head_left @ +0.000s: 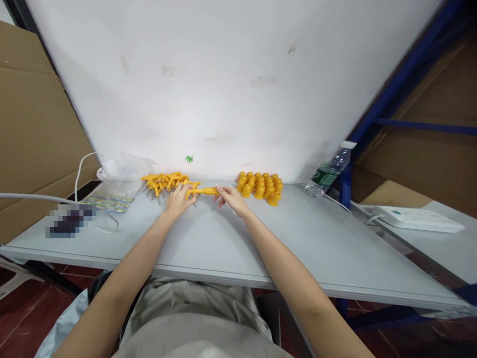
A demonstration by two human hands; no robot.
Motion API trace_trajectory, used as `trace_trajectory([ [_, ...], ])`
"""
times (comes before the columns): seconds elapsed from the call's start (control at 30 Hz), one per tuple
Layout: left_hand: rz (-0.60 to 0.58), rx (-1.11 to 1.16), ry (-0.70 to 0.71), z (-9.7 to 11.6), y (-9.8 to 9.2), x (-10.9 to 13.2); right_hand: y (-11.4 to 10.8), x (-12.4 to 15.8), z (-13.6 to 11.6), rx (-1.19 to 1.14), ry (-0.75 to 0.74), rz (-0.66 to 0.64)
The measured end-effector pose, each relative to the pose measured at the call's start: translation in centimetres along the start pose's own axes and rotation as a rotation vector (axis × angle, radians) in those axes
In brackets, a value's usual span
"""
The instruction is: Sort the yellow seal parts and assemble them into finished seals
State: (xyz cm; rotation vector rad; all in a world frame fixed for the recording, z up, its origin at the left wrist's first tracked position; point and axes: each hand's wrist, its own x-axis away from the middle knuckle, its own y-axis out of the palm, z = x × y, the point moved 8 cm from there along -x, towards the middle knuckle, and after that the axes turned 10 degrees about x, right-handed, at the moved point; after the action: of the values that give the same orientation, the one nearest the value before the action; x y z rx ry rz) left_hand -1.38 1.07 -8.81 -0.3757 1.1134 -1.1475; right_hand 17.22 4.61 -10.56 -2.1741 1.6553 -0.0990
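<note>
A long, slim yellow plastic piece (206,191) is held level just above the table, its left end flaring into short branches. My left hand (179,201) is closed around the branched end. At the other end, my right hand (232,199) pinches the tip between thumb and fingers. Just behind my left hand lies a loose pile of yellow branched parts (160,180) with small silvery metal bits, like chains or screws, among them. To the right of my right hand, several yellow cup-shaped parts (260,188) stand in close rows.
A clear plastic bottle (330,171) leans at the right near a blue post. At the left are clear plastic bags (115,191), a white cable (76,176) and a dark phone-like slab (84,191). A white power strip (419,219) lies far right. The white board (231,89) rises behind the table.
</note>
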Motion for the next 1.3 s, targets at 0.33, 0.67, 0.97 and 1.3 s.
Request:
trace_trajectory([
  [0.33, 0.011, 0.008, 0.010, 0.13, -0.04, 0.03, -0.50, 0.03, -0.35, -0.022, -0.135, -0.047],
  [0.67, 0.027, 0.021, 0.029, 0.09, 0.05, 0.03, -0.40, 0.37, -0.59, 0.031, -0.084, -0.012],
  [0.97, -0.001, 0.012, 0.004, -0.09, 0.20, 0.00, -0.27, 0.27, -0.30, 0.003, -0.055, -0.019],
  [1.3, -0.010, 0.023, 0.048, -0.13, 0.28, -0.07, -0.41, 0.03, 0.02, -0.026, -0.063, -0.046],
])
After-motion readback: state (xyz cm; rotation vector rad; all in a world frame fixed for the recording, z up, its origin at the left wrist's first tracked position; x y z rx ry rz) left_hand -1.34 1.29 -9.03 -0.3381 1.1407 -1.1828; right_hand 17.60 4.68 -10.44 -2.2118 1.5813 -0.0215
